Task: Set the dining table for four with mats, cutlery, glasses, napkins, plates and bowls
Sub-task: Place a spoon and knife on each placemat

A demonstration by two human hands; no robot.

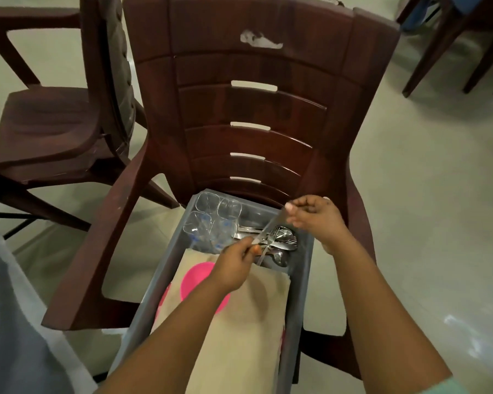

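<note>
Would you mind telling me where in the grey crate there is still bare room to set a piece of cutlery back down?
The one bare patch is the crate floor at the far right corner, bordered by the glasses, the far wall and the cutlery pile. Elsewhere it is crowded: glasses far left, cutlery under both hands, and the beige mats covering the near part.

Dark brown chair (pixel 256 109), grey tray (pixel 299 280), beige mats (pixel 248 322), pink bowl (pixel 194 280).

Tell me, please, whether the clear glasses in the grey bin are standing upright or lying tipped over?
Upright: the glasses stand clustered in the grey bin's far corner, their open rims facing up toward the camera, beside the cutlery pile.
</note>
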